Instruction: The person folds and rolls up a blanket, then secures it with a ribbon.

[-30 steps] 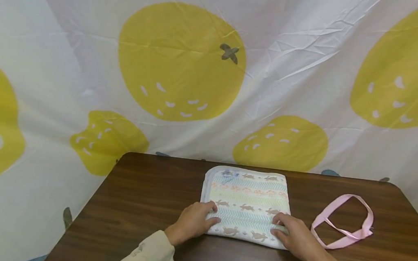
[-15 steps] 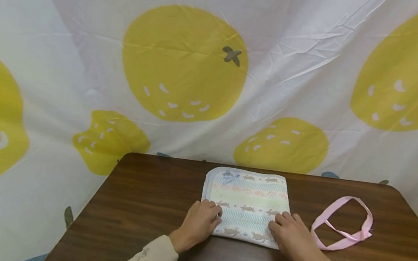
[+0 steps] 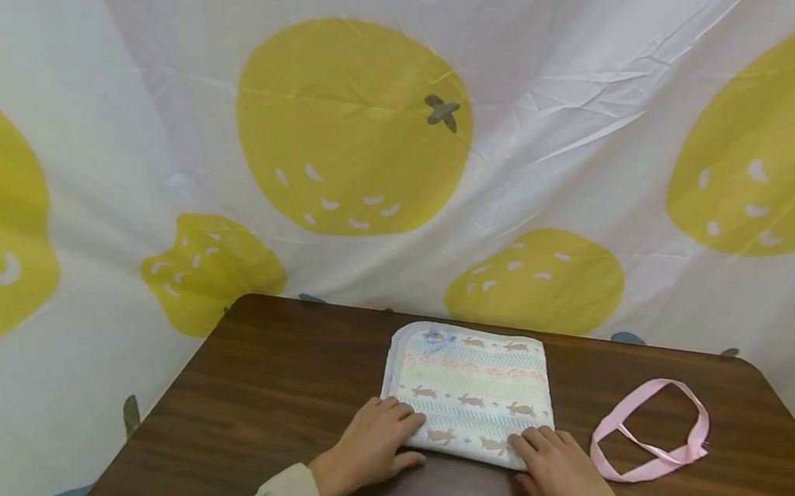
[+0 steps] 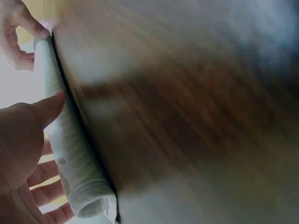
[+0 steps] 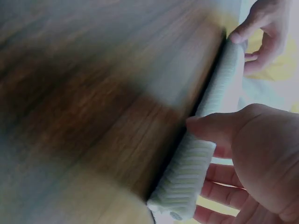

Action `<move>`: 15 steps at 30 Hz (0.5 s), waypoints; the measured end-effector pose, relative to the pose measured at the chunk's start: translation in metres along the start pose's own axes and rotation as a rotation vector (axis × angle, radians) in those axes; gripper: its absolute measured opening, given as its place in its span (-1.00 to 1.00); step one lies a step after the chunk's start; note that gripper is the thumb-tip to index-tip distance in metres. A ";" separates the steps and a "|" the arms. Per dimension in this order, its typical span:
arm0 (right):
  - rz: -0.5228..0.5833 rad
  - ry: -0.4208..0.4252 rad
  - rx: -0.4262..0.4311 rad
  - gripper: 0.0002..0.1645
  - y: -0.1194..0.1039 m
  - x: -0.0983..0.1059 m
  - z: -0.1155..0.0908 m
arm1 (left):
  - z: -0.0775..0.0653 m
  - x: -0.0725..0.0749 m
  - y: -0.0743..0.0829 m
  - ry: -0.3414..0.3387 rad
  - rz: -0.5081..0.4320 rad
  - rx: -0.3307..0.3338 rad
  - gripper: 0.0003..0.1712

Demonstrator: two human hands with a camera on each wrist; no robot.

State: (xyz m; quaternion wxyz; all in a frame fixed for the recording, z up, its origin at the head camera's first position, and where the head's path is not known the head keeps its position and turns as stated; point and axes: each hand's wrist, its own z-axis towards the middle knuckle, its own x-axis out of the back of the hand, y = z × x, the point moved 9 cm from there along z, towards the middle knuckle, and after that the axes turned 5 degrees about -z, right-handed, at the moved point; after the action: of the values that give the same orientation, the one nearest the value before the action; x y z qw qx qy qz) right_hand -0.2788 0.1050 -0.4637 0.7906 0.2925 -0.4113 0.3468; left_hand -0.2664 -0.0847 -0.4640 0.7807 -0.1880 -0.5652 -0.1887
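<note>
Left hand, right hand: lower than before, at near edge of the folded cloth. Head: relaxed fingers hide its near corners; it lies on the bench, cut off below; fruit-print curtain behind. Left wrist: bench blurred. Right wrist: fingertips partly hidden.

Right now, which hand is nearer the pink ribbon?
The right hand: it lies beside the pink ribbon; the left hand, at the left side of the folded cloth, is farther away.
</note>
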 end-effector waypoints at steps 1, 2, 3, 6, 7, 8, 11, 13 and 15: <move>0.005 -0.008 0.001 -0.40 0.001 -0.001 0.000 | 0.000 -0.001 0.000 -0.008 0.004 -0.005 -0.47; 0.008 -0.019 -0.001 -0.38 0.001 -0.003 -0.001 | 0.000 -0.002 0.000 -0.011 0.011 -0.012 -0.46; 0.010 -0.029 -0.003 -0.37 0.002 -0.005 -0.001 | 0.000 -0.002 0.000 -0.010 0.020 -0.020 -0.45; 0.007 -0.038 -0.013 -0.37 0.003 -0.007 -0.001 | 0.001 -0.002 0.000 0.001 0.040 -0.043 -0.49; 0.006 -0.035 -0.016 -0.38 0.003 -0.007 0.000 | 0.001 -0.002 0.001 0.005 0.042 -0.050 -0.51; 0.004 -0.031 -0.019 -0.39 0.004 -0.007 0.000 | 0.002 -0.002 0.000 0.005 0.040 -0.053 -0.52; 0.007 -0.014 -0.021 -0.43 0.005 -0.008 0.001 | 0.003 -0.003 0.000 -0.008 0.031 -0.053 -0.57; 0.008 -0.007 -0.020 -0.44 0.006 -0.009 0.002 | 0.004 -0.004 0.000 -0.011 0.033 -0.055 -0.58; 0.020 -0.008 -0.018 -0.45 0.007 -0.010 0.003 | 0.005 -0.004 0.001 -0.011 0.045 -0.062 -0.60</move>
State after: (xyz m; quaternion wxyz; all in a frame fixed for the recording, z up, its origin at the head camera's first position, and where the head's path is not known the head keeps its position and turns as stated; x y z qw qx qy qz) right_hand -0.2902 0.1037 -0.4695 0.7880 0.2826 -0.4206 0.3498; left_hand -0.2712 -0.0808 -0.4667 0.7755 -0.2257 -0.5591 -0.1874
